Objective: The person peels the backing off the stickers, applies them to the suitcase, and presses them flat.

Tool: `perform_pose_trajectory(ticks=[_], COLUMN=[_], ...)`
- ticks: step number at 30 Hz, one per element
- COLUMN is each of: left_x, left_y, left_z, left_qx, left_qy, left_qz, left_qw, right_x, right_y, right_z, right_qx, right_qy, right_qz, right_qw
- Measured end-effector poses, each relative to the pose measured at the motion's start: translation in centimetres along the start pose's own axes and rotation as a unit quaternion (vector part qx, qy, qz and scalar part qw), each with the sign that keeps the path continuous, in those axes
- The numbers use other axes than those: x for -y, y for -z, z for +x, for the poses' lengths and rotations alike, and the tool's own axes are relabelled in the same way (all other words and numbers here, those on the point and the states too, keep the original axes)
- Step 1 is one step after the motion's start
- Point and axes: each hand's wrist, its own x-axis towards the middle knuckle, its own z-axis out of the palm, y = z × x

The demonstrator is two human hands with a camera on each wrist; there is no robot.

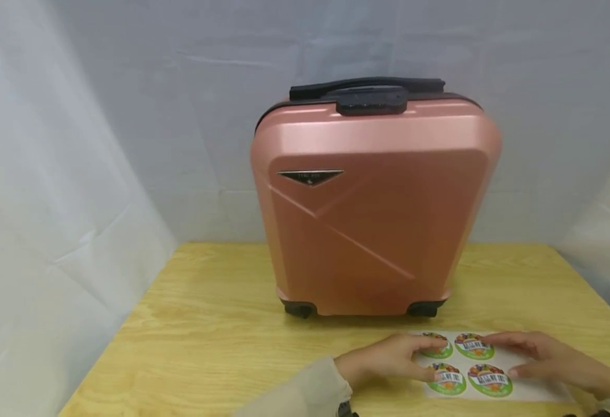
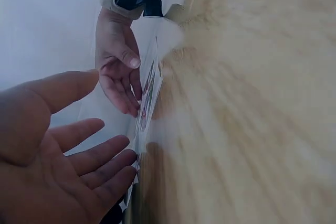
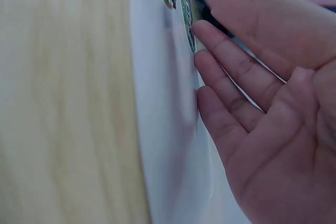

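Observation:
A white sheet (image 1: 536,391) bearing several round green stickers (image 1: 490,381) with fruit pictures and lettering lies on the table's front right. My left hand (image 1: 388,360) is at the sheet's left side, its fingers extended over the left stickers. From the right, my right hand (image 1: 557,364) reaches over the sheet with its fingers stretched toward the right stickers. In the left wrist view the left hand (image 2: 68,166) has spread fingers and grips nothing. The right wrist view shows the right hand (image 3: 273,114) with fingertips at the sheet (image 3: 163,114); firm contact is unclear.
A pink hard-shell suitcase (image 1: 383,214) with a black handle (image 1: 372,87) stands upright behind the sheet. The wood-grain table (image 1: 205,324) extends to both sides. Pale cloth (image 1: 127,116) hangs behind and at the sides.

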Motion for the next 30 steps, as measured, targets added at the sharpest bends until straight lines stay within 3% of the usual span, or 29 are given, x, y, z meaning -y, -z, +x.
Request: perform_pose_trajectory(ticks=[5,11,16,22,28,30], left_x=[0.0,0.4,0.9,1.6,2.1,2.3], left_y=[0.2,1.0,1.7,2.5,3.5,3.7], left_z=[-0.7,-2.0,-3.5,-5.9,-8.4,-9.2], left_qx=[0.032,0.037,0.035,0.019,-0.016,-0.028], left_qy=[0.039,0.048,0.039,0.029,0.035,0.041], left_qz=[-0.041,-0.019,-0.007,0.017,0.034,0.016], left_qw=[0.9979,0.998,0.9986,0.9993,0.9987,0.9986], right_x=[0.3,1.7,2.5,3.2,4.1,4.3], right_y=[-0.4,-1.7,-2.9,-4.8,-6.6,-7.1], right_z=[0.6,1.9,3.0,4.7,6.7,7.2], right_qx=[0.015,0.056,0.062,0.069,0.035,0.028], right_qy=[0.024,0.019,0.058,0.088,0.054,0.043], right_qz=[-0.032,0.032,-0.013,-0.008,-0.026,0.005], right_qw=[0.9991,0.9977,0.9963,0.9937,0.9976,0.9987])
